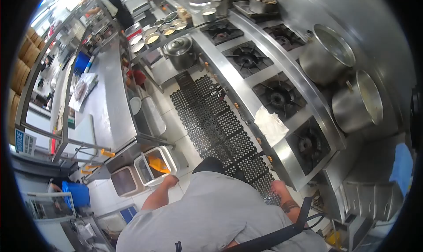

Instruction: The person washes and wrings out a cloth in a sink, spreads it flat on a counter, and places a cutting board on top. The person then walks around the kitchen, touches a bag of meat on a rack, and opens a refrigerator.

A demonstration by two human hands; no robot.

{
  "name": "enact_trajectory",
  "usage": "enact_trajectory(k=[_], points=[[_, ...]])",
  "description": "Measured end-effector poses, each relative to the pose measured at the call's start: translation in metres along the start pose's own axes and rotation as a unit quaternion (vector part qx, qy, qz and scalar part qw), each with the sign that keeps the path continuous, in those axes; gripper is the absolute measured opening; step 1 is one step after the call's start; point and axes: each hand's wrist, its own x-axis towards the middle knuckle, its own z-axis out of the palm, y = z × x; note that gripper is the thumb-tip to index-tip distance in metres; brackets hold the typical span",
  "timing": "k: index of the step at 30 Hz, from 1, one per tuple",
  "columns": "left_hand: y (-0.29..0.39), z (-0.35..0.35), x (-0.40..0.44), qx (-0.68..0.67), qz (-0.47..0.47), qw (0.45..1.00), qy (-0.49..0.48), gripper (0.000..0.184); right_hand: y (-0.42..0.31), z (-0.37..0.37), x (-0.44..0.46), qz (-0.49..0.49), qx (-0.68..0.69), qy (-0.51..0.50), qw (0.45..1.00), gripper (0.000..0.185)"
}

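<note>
Both of my hands hang low on either side of my grey shirt (198, 208). My left hand (171, 180) is near the white-rimmed bin (172, 161) with something orange inside; its fingers look curled, but what they hold, if anything, is too small to make out. On the other side, my right hand (277, 188) hangs above the edge of the black perforated floor mat (220, 124), below the stove front. Its fingers are too small and blurred to read. A white cloth (270, 125) lies over the stove's front edge, beyond my right hand.
The stove (240, 82) with several burners runs along the right, with two large pots (328, 53) (359, 102) behind. A steel counter (105, 98) stands at the left. A lidded pot (179, 51) is ahead, and another person (116, 5) stands at the far left.
</note>
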Motion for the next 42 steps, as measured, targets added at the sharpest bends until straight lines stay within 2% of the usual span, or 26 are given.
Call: enact_trajectory(k=[1, 2, 3, 4, 5, 7, 8, 9, 10, 11, 14, 17, 19, 21, 24, 27, 29, 30, 31, 32, 33, 34, 36, 39, 41, 42], points=[[0.007, 0.000, -0.015, -0.181, -0.203, 0.961, -0.049, 0.025, 0.014, -0.018, 0.019, -0.070, -0.113, 0.011, 0.991, 0.008], [0.012, 0.004, -0.026, -0.193, -0.208, 0.957, -0.050, 0.025, 0.001, -0.049, 0.027, -0.077, -0.121, 0.003, 0.990, 0.008], [0.017, 0.010, -0.034, -0.285, -0.251, 0.924, -0.042, 0.025, -0.015, -0.076, 0.036, 0.113, 0.219, 0.040, 0.968, 0.008], [0.021, 0.013, -0.032, -0.375, -0.288, 0.880, -0.032, 0.026, -0.032, -0.103, 0.047, 0.290, 0.522, 0.076, 0.799, 0.008], [0.023, 0.011, -0.024, -0.389, -0.288, 0.874, -0.032, 0.026, -0.061, -0.138, 0.054, 0.309, 0.524, 0.084, 0.789, 0.008], [0.016, 0.008, 0.004, -0.461, -0.289, 0.838, -0.038, 0.030, -0.054, -0.147, 0.094, 0.272, 0.571, 0.065, 0.772, 0.010], [0.001, 0.010, 0.028, -0.475, -0.287, 0.831, -0.039, 0.030, -0.074, -0.163, 0.111, 0.283, 0.513, 0.052, 0.809, 0.010], [-0.017, 0.006, 0.061, -0.374, -0.163, 0.913, -0.003, 0.030, -0.039, -0.145, 0.144, 0.226, 0.629, -0.016, 0.743, 0.011], [-0.026, 0.004, 0.089, -0.260, -0.036, 0.964, 0.035, 0.031, -0.065, -0.163, 0.156, 0.220, 0.569, -0.032, 0.792, 0.013], [-0.026, -0.007, 0.115, -0.254, -0.034, 0.964, 0.069, 0.030, -0.102, -0.182, 0.167, 0.286, 0.484, -0.004, 0.827, 0.015], [0.012, -0.113, 0.132, -0.341, -0.077, 0.927, 0.133, 0.027, -0.171, -0.231, 0.204, 0.271, 0.414, -0.049, 0.867, 0.014], [0.012, -0.187, 0.162, -0.400, -0.055, 0.899, 0.170, 0.025, -0.223, -0.277, 0.263, 0.172, 0.279, -0.045, 0.944, 0.017], [0.001, -0.213, 0.191, -0.370, -0.016, 0.907, 0.199, 0.030, -0.223, -0.287, 0.313, 0.093, 0.310, 0.021, 0.946, 0.021], [-0.011, -0.237, 0.200, -0.368, -0.037, 0.904, 0.212, 0.030, -0.248, -0.317, 0.334, 0.155, 0.429, 0.045, 0.889, 0.019], [-0.028, -0.266, 0.203, -0.388, -0.088, 0.895, 0.205, 0.029, -0.278, -0.356, 0.351, 0.151, 0.392, 0.020, 0.907, 0.014], [-0.045, -0.264, 0.208, -0.433, -0.137, 0.875, 0.167, 0.027, -0.258, -0.368, 0.394, 0.139, 0.373, -0.024, 0.917, 0.015], [-0.065, -0.231, 0.214, -0.458, -0.164, 0.860, 0.151, 0.025, -0.240, -0.371, 0.419, 0.215, 0.368, -0.109, 0.898, 0.016], [-0.083, -0.209, 0.220, -0.249, -0.079, 0.948, 0.182, 0.024, -0.253, -0.384, 0.428, 0.234, 0.348, -0.095, 0.903, 0.017], [-0.095, -0.197, 0.225, -0.021, 0.011, 0.979, 0.203, 0.023, -0.261, -0.396, 0.444, 0.228, 0.350, -0.104, 0.903, 0.017], [-0.095, -0.182, 0.224, -0.186, -0.045, 0.962, 0.194, 0.023, -0.268, -0.406, 0.458, 0.173, 0.333, -0.100, 0.922, 0.017], [-0.091, -0.178, 0.215, -0.264, -0.054, 0.944, 0.189, 0.023, -0.275, -0.420, 0.476, 0.115, 0.316, -0.091, 0.937, 0.017], [-0.087, -0.176, 0.206, -0.339, -0.065, 0.920, 0.185, 0.022, -0.289, -0.442, 0.493, 0.118, 0.275, -0.111, 0.948, 0.018], [-0.079, -0.203, 0.199, -0.324, -0.035, 0.928, 0.183, 0.022, -0.299, -0.466, 0.541, 0.087, 0.323, -0.134, 0.933, 0.019], [-0.044, -0.233, 0.197, -0.407, -0.036, 0.904, 0.126, 0.023, -0.309, -0.507, 0.613, 0.062, 0.372, -0.199, 0.905, 0.023], [-0.015, -0.289, 0.203, -0.512, -0.265, 0.802, 0.154, 0.028, -0.335, -0.542, 0.642, 0.068, 0.311, -0.172, 0.932, 0.023], [-0.007, -0.305, 0.208, -0.516, -0.267, 0.799, 0.152, 0.028, -0.345, -0.555, 0.659, 0.069, 0.307, -0.176, 0.933, 0.023]])
